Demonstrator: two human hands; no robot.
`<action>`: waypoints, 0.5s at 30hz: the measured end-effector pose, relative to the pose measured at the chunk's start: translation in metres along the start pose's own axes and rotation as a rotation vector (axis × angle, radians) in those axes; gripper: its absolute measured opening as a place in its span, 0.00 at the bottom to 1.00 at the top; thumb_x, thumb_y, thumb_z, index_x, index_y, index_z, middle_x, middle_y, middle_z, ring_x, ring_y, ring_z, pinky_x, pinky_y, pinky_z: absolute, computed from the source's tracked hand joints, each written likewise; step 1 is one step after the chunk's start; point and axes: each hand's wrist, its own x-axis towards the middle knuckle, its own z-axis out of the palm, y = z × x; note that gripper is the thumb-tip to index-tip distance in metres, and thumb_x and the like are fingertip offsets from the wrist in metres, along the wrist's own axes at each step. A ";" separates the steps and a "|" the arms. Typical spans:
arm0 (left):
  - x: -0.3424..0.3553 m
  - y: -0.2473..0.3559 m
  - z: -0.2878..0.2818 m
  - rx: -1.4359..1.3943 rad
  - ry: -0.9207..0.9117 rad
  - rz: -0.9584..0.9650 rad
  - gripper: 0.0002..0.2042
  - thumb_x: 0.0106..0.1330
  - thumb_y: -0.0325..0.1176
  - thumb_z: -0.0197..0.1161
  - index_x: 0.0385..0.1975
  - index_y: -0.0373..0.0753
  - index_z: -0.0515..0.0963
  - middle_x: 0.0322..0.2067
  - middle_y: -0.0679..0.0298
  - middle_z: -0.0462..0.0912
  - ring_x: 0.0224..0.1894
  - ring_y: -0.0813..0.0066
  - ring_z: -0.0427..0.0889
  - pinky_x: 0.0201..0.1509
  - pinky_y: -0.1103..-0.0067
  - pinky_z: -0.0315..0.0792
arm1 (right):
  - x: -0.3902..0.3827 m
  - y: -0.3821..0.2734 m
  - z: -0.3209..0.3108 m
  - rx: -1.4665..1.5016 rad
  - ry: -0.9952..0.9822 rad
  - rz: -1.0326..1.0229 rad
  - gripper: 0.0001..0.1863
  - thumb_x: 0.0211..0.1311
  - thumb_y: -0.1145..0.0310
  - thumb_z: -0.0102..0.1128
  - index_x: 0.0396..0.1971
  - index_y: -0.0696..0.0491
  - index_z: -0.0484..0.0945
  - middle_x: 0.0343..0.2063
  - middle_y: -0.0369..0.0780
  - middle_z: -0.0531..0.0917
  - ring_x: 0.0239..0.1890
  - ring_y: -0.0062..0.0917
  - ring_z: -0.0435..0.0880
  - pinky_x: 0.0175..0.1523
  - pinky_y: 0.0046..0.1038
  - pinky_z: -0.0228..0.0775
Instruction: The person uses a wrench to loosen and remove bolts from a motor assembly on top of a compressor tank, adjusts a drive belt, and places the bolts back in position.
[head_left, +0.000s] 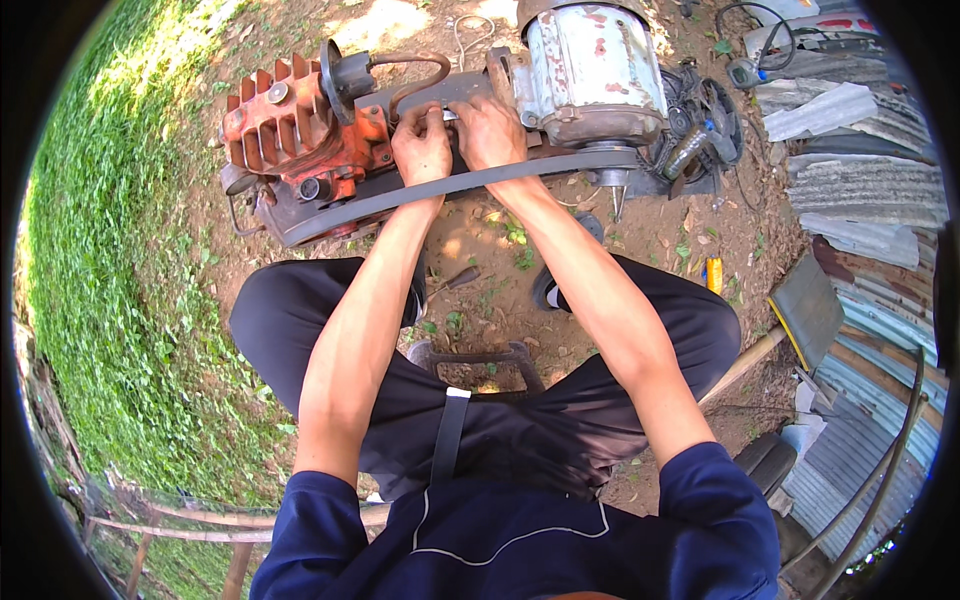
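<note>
My left hand (422, 150) is closed, thumb and fingers pinched together, by the middle of the dark metal base. Beside it my right hand (488, 135) is closed too, its fingers curled down. A small pale metal piece (449, 115) shows between the fingertips; what each hand grips is mostly hidden. Both wrists pass beneath a black drive belt (460, 182). To the left stands an orange finned compressor pump (285, 125) with a bent copper-coloured pipe (420, 85). A worn white electric motor (592, 70) with a pulley sits right of my hands.
Coiled black cables (700, 125) and a bottle (686, 152) lie right of the motor. A screwdriver-like tool (455, 280) rests on the dirt between my feet. Further right are a yellow object (713, 275), a wooden-handled shovel (808, 312) and corrugated sheets (865, 190). Grass (130, 250) grows at left.
</note>
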 end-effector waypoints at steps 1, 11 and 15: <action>-0.002 -0.002 -0.001 0.084 0.018 0.050 0.10 0.67 0.33 0.56 0.36 0.30 0.77 0.27 0.62 0.81 0.27 0.80 0.77 0.31 0.83 0.71 | -0.002 0.000 -0.001 0.008 -0.020 0.005 0.11 0.54 0.73 0.52 0.37 0.54 0.81 0.32 0.44 0.80 0.41 0.39 0.78 0.48 0.40 0.69; -0.062 0.017 -0.019 0.734 -0.170 0.502 0.08 0.61 0.34 0.58 0.30 0.35 0.74 0.26 0.53 0.79 0.30 0.52 0.79 0.35 0.66 0.72 | -0.045 0.017 -0.020 0.113 -0.054 -0.261 0.07 0.52 0.74 0.55 0.31 0.57 0.78 0.31 0.44 0.78 0.42 0.39 0.78 0.60 0.43 0.63; -0.066 0.020 -0.022 0.911 -0.275 0.624 0.09 0.59 0.33 0.57 0.31 0.33 0.73 0.26 0.50 0.79 0.31 0.49 0.79 0.35 0.62 0.73 | -0.047 0.016 -0.034 0.096 -0.170 -0.291 0.11 0.50 0.76 0.55 0.36 0.57 0.77 0.35 0.45 0.78 0.44 0.39 0.77 0.60 0.43 0.64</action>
